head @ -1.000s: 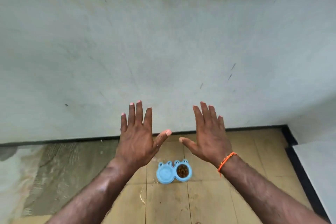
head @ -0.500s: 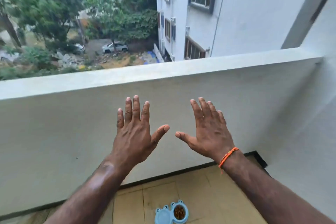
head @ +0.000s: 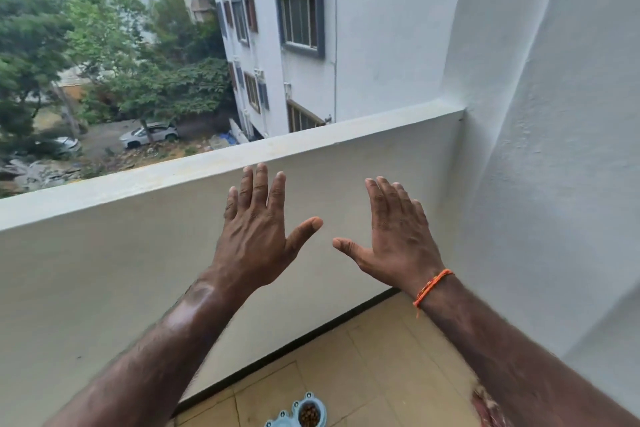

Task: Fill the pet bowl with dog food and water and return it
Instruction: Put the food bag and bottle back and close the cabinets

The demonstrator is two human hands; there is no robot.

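A person's left hand (head: pixel 254 236) and right hand (head: pixel 394 239) are raised side by side on a tiled balcony, backs toward the camera, all fingers straight and spread, the thumbs angled inward toward each other with a gap between them. Neither hand holds or touches anything. Both forearms reach up and forward from the bottom corners of the view, the left one catching a sheen of light, the right wrist ringed by an orange thread bracelet (head: pixel 433 287). The hands hang in front of the white parapet wall (head: pixel 104 270), their fingertips reaching about to the height of its flat top ledge. Far below them, at the bottom edge of the view, the blue pet bowl (head: pixel 300 415) sits on the beige floor tiles (head: pixel 363 364), near the dark strip at the foot of the parapet and well apart from both hands. Its right compartment holds brown dog food; the left compartment is cut off by the edge, and its contents cannot be made out. A white side wall (head: pixel 554 149) closes the balcony on the right. Beyond the ledge stand a white apartment block (head: pixel 363 45) with grey-framed windows, green trees (head: pixel 104 62) and a parked white car (head: pixel 149 135) on the ground below.
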